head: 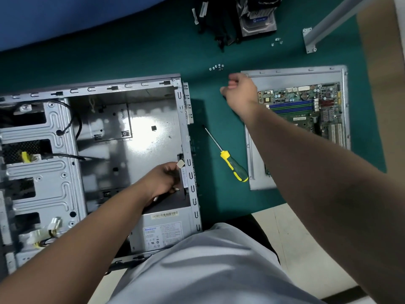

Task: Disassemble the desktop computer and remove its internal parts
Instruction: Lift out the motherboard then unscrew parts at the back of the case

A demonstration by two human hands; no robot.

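Lying on its side on the table [140,58], the computer case [92,150] stood open, its power supply [162,229] still seated in the near right corner. The left hand [163,183] was directly above that unit, fingers curled on the case's right rim. The right hand [240,91] reached forward, loosely curled just short of the screws [216,67]; whether it pinched one could not be determined. The screwdriver [228,159] lay diagonally between case and motherboard [306,110].

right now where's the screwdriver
In the head view the screwdriver lies on the green mat, between the open computer case on its left and the side panel carrying the motherboard on its right.
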